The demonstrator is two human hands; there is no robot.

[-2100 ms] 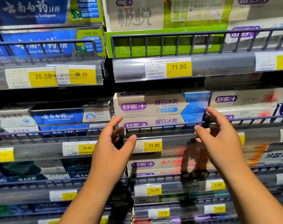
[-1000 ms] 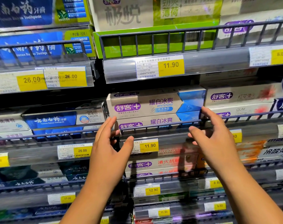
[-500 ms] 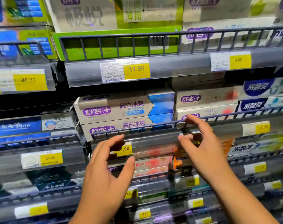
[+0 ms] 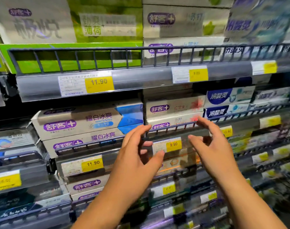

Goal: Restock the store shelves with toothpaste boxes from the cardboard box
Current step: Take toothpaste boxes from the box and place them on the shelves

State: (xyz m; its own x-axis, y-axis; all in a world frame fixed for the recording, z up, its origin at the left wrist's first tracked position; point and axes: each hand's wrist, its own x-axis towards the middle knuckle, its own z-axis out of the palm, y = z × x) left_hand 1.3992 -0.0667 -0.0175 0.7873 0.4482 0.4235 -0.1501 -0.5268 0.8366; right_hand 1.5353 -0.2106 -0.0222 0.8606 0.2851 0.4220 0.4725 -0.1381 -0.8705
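White card printed with a purple logo and a red splash makes up the 2 long toothpaste boxes (image 4: 174, 107) stacked flat on the grey middle shelf (image 4: 246, 126). The coming move turns on how they lie to the hands. They sit just above and behind the fingertips, beyond the low grey wire rail (image 4: 172, 128) that fronts the shelf. Their long axis runs left to right along the shelf edge, so the ends face sideways and the broad printed face looks out. The bare left hand (image 4: 136, 156) is raised near the stack's left end and the bare right hand (image 4: 213, 149) near its right end, with the yellow 9.90 price tag (image 4: 173, 144) showing in the gap between them. Both hands have their fingers (image 4: 137, 133) spread and loosely bent, gripping nothing. The right hand looks the nearer: its forefinger tip reaches the top of the rail by the red splash on the lower box, though blur hides whether it touches. My reading is that the hands are bracketing this stack to square it or draw it forward, which would call for lifting the fingers over the rail. The boxes look light, stiff and slick-faced, and the top one seems level. White-and-blue toothpaste boxes (image 4: 84, 119) lie just beside them on the left. The cardboard box is not in view.
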